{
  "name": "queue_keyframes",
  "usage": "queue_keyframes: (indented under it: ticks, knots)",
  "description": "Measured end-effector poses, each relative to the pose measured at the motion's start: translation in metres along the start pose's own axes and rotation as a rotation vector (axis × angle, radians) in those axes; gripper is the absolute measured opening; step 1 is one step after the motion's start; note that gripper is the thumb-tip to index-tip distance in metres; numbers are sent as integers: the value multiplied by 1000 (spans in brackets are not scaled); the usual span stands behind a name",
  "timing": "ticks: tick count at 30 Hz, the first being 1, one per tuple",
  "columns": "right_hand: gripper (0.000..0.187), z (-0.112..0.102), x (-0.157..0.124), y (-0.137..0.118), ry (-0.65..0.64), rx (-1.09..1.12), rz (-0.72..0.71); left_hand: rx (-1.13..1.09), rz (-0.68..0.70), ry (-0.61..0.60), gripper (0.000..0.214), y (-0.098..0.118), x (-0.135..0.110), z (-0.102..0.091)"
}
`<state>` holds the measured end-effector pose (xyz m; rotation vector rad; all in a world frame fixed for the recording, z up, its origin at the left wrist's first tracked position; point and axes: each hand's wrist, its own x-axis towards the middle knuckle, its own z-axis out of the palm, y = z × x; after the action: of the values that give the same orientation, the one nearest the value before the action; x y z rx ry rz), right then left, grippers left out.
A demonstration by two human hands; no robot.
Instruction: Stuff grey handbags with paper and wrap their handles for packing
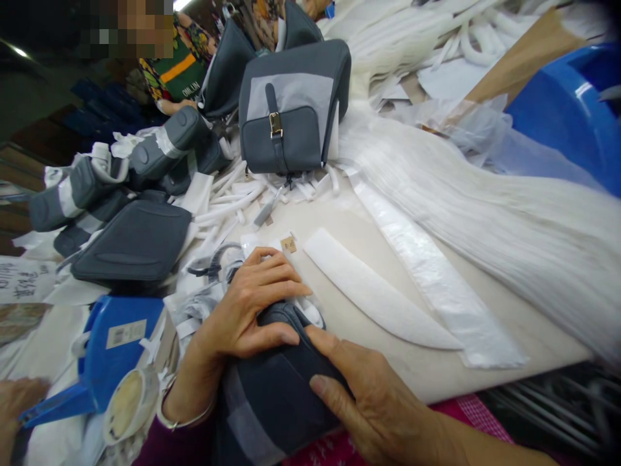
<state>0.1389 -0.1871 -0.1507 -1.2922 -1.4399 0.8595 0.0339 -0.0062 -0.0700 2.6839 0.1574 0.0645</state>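
Observation:
A dark grey bag [272,388] lies in my lap at the near edge of the table. My left hand [247,307] curls over its top edge, fingers and thumb pinching the rim. My right hand [373,401] rests on the bag's right side, the forefinger pressed along the top edge toward the left thumb. A curved white foam strip [373,294] lies on the table just right of my hands.
An upright grey bag with a gold clasp [291,110] stands at the back. Several more grey bags [136,239] lie at left. White strips and a big white sheaf [509,213] cover the right. A blue tub [572,110], a blue scoop [116,349], and a person opposite [179,71].

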Motion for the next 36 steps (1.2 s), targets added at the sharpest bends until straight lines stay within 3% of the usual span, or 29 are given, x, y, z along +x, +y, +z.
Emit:
queue_keyframes:
  ticks: [4, 7, 10, 13, 19, 23, 25, 28, 33, 36]
  knots:
    - [46, -19, 4, -4, -124, -202, -48, 8, -10, 9, 55, 0, 0, 1]
    - [32, -51, 21, -9, -150, -293, -32, 6, -12, 18, 50, 0, -2, 1]
    - [29, -77, 49, -6, -43, -579, 87, -2, -13, 32, 48, -1, -3, 0]
    - [44, -86, 72, 6, -86, -793, 222, -6, -7, 43, 47, 0, -3, -2]
    - [37, -89, 84, 27, -209, -680, 312, -6, -10, 66, 47, 1, -3, -3]
    - [36, -88, 82, 24, -231, -650, 317, -4, -13, 77, 47, 1, -3, -3]
    - [38, -83, 79, 17, -143, -688, 236, -9, -13, 83, 47, 2, -4, -3]
    - [28, -69, 78, 10, -57, -625, -3, -15, -9, 87, 45, 2, -4, -4]
    - [13, -46, 93, 23, -302, -414, -425, -20, 3, 111, 45, 3, -5, -5]
    - [9, -37, 100, 32, -347, -458, -477, -26, -7, 109, 44, 3, -5, -4]
